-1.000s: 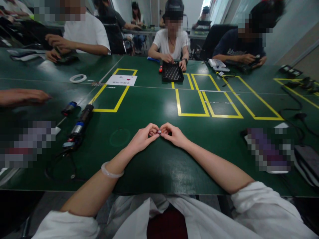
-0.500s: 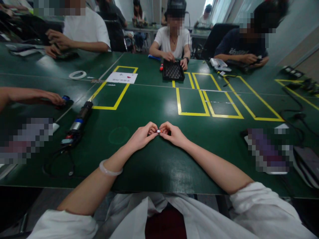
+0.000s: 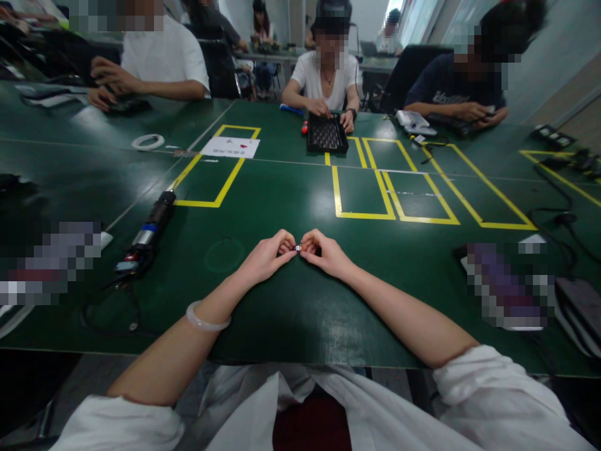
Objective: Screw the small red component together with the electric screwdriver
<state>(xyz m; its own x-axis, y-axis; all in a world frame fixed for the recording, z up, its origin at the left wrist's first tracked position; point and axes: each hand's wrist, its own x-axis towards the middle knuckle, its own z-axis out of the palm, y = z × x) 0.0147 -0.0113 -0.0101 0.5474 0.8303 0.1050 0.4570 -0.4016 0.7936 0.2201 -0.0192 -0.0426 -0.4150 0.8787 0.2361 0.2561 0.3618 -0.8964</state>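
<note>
A tiny part (image 3: 298, 248), white and dark with an orange end, is pinched between my two hands above the green table (image 3: 282, 313). My left hand (image 3: 271, 255) grips its left side with thumb and fingers together, and a pale bangle circles that wrist. On the right side, my right hand (image 3: 323, 252) pinches the orange end. The fingertips nearly meet and cover much of the part, so its exact shape is too small to tell.
At the left lie a black and silver cylindrical tool (image 3: 148, 233) with a cable and a blurred device (image 3: 56, 257). A phone-like object (image 3: 507, 285) is at the right. Across the table, a person works over a black tray (image 3: 327, 133); yellow tape marks rectangles.
The other person's hand at the left edge, with a small blue object, has gone from view. My hands have hardly moved.
</note>
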